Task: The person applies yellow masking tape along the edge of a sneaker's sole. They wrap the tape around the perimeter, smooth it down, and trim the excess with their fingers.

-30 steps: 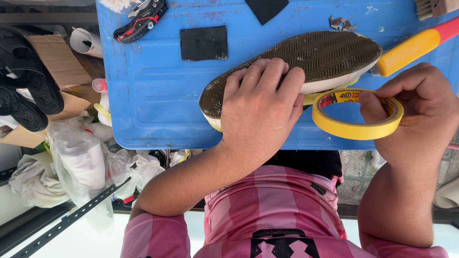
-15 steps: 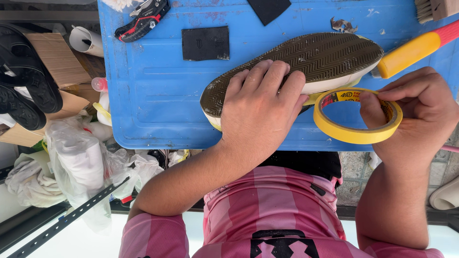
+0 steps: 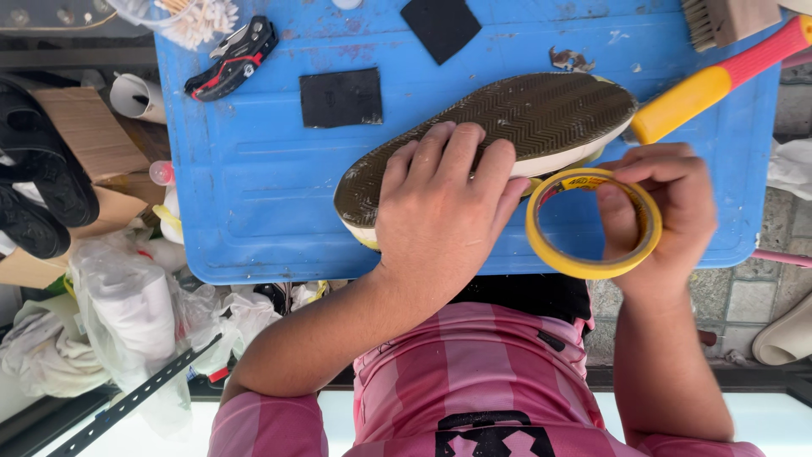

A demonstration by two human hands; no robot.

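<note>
Head view shows, closest in, a pink striped shirt and two bare arms reaching out over a blue table. Left hand lies flat with its fingers spread on the heel end of a shoe. That shoe sits sole up near the front edge of the table, so the push from the hand likely keeps it from sliding. Right hand pinches a yellow tape roll, with a finger inside the ring and the rest curled round the outside. It holds the roll just beside the shoe's edge, where the tape seems to meet it. Farther off, a yellow and red handle pokes out from behind the shoe's toe. Two black patches lie flat beyond that. A folding knife and a brush rest at the far side, well apart from both hands.
</note>
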